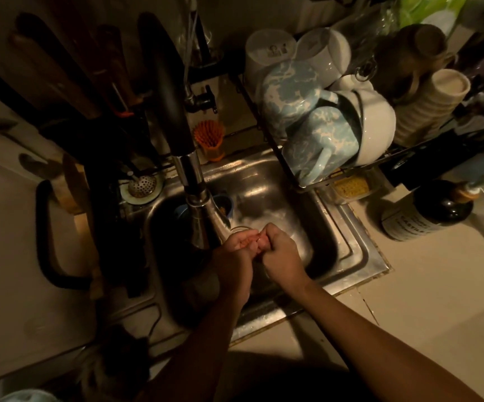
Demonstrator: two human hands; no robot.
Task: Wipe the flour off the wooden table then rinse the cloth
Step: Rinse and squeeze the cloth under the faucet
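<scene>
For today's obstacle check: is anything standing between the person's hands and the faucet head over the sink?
Nothing visible does. The left hand and right hand meet over the sink right beside the faucet head. The blue container sits behind it, aside. Whatever the hands hold is hidden.

two hands (232, 258) (282, 252), two blue mugs (290, 91) (319, 140)

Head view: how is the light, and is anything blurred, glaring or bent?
In the head view the light is dim and warm; the sink steel gives glare near its back wall; shadow hides the basin beside the faucet; the left hand and right hand look soft; the wide angle bends edges.
</scene>
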